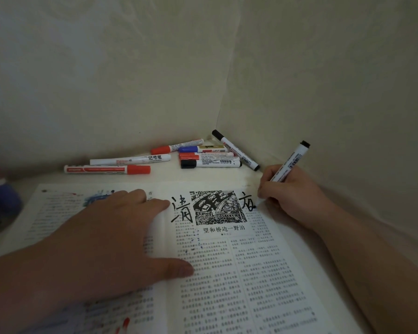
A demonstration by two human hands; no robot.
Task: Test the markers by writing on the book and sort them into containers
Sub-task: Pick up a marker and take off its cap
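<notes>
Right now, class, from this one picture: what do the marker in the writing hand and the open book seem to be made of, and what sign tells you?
The marker in the right hand: probably plastic, smooth with a slight sheen; white barrel with printed label and black end. The book: paper, matte finish; thin printed pages lie flat and carry ink marks.

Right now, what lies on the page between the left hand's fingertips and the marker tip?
Head view: a large black character, then the black printed illustration, then a second character beside the marker tip.
</notes>
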